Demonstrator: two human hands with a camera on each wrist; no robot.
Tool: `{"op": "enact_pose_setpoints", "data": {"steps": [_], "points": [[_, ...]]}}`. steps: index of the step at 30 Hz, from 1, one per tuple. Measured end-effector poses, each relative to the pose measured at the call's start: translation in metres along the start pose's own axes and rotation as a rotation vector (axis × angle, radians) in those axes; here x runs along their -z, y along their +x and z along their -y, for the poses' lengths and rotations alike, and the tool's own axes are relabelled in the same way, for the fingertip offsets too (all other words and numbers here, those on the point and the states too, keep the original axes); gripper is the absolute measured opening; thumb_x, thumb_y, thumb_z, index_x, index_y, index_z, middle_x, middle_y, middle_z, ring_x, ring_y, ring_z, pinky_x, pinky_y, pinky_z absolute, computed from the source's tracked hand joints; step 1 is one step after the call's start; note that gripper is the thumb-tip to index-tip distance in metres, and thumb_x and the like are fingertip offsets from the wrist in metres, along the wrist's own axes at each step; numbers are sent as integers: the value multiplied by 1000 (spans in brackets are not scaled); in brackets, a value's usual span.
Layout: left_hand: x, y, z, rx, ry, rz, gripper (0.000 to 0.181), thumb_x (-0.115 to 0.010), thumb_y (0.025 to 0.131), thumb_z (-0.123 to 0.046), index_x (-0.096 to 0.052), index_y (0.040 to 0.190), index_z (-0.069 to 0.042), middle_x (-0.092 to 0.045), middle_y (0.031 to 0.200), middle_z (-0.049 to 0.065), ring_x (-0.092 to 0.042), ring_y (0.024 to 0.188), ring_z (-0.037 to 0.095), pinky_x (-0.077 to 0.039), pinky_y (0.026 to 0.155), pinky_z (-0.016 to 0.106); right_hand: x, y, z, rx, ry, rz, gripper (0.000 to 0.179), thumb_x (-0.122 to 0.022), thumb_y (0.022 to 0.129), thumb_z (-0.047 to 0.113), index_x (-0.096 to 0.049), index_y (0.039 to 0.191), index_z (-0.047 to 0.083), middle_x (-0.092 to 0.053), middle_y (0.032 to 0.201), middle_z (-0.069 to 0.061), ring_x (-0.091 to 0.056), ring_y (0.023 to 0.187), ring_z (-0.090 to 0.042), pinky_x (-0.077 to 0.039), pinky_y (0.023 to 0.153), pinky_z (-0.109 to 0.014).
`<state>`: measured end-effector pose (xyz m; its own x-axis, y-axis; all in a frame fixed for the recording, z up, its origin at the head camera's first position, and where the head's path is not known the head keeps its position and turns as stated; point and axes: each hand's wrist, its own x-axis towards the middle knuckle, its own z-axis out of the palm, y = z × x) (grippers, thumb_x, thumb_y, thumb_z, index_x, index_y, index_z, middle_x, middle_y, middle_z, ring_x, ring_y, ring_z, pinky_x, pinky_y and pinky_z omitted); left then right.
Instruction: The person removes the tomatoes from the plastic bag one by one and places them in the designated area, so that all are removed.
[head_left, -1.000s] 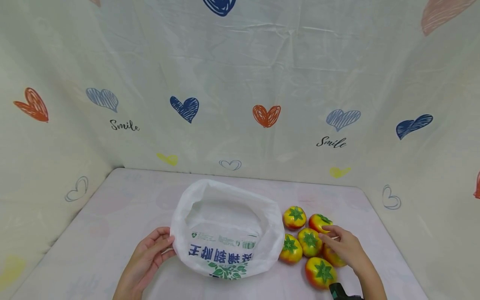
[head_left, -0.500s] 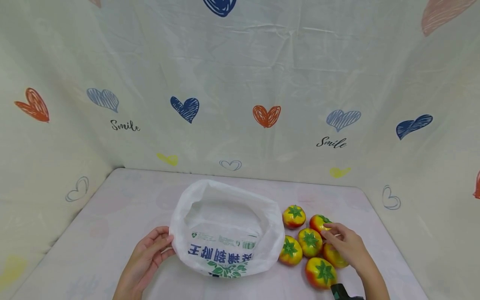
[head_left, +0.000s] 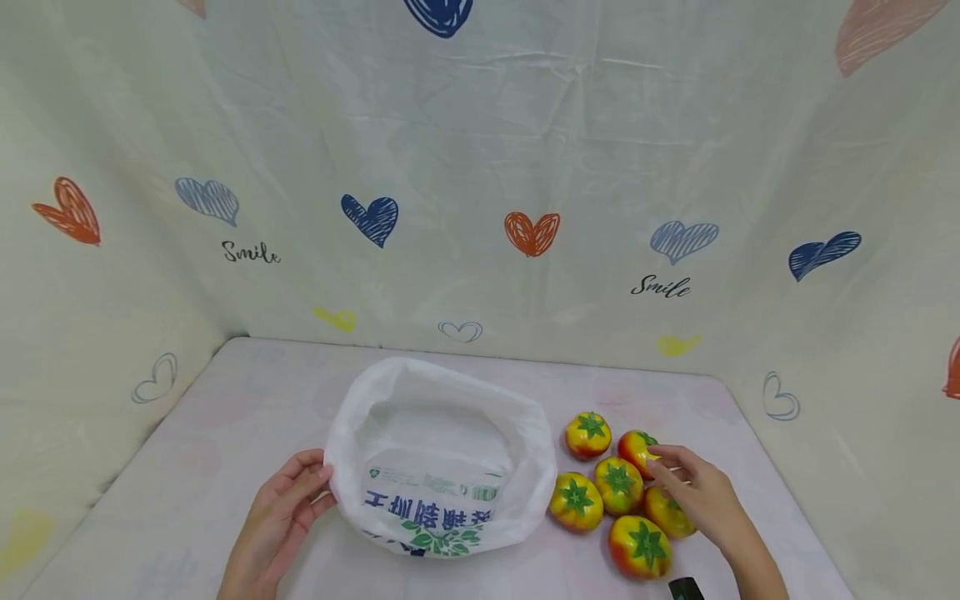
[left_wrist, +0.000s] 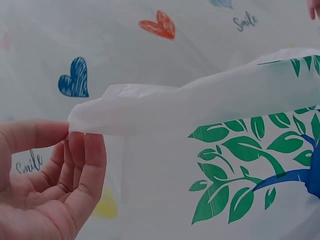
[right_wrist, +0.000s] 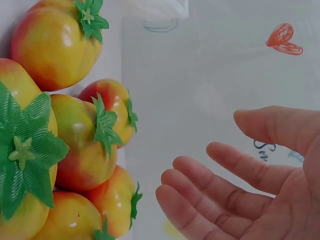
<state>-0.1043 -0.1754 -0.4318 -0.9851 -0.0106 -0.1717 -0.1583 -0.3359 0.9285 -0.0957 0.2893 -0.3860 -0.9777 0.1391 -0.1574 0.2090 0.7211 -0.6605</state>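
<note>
A white plastic bag [head_left: 442,425] with blue lettering and a green leaf print stands on the table, its mouth wide and its rim folded outward. At its left side my left hand [head_left: 281,512] pinches the rim; the left wrist view shows the thumb and fingers [left_wrist: 92,155] on the folded edge. To the bag's right lie several yellow-red tomatoes [head_left: 619,485] with green star-shaped tops. My right hand [head_left: 701,496] hovers over the right side of this group, fingers loosely extended. In the right wrist view its fingers [right_wrist: 220,190] are apart from the tomatoes and hold nothing.
The white table [head_left: 262,392] meets a hanging cloth [head_left: 450,283] printed with hearts at the back and sides. A small dark object [head_left: 686,588] shows at the bottom edge near my right forearm.
The bag has shifted slightly to the left, together with my left hand on its rim. My right hand has hardly moved above the tomatoes.
</note>
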Motion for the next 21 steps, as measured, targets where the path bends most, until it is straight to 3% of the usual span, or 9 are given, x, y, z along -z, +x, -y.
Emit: {"op": "enact_pose_setpoints", "data": {"steps": [6,9,12,16,18,21], "points": [[4,-5,-6,-29,28,2,11,-53,95,-15,-60,100,-21,-62,94,-9,-61,85,6,-55,75,23,-2,-6,9,104,-39,-23,41,-56,92,34,-55,124,8,-65,105,-6,-59,93,-16,-51,74,-20],[5,-10,-12,-29,112,-32,13,-54,95,-18,-57,107,-18,-63,96,-11,-61,87,5,-55,76,22,-7,-9,14,176,-40,-20,35,-58,92,30,-57,120,10,-63,110,-5,-59,96,-17,-53,76,-21],[4,-14,-19,5,282,-95,31,-54,94,-25,-48,122,-13,-62,99,-12,-61,88,3,-53,78,19,-12,-11,19,234,-51,-8,30,-59,91,27,-59,117,12,-61,115,-5,-59,99,-19,-54,78,-25],[-1,-19,-28,60,596,-152,49,-53,94,-35,-38,135,-11,-60,114,0,-57,86,-6,-51,80,16,-16,-12,23,302,-71,-26,25,-60,91,26,-60,113,14,-60,113,-2,-59,93,-13,-54,75,-22],[-2,-22,-32,29,767,-169,49,-51,94,-37,-40,135,-11,-59,119,9,-52,85,-12,-49,78,13,-18,-12,23,348,-80,-41,23,-60,91,25,-61,111,16,-60,111,0,-57,89,-7,-52,73,-20],[-4,-29,-37,-83,965,-198,46,-52,94,-37,-46,131,-11,-61,119,13,-54,86,-9,-45,75,7,-19,-11,25,414,-102,-71,17,-61,90,23,-62,108,20,-61,108,4,-54,86,-3,-52,72,-21]]}}
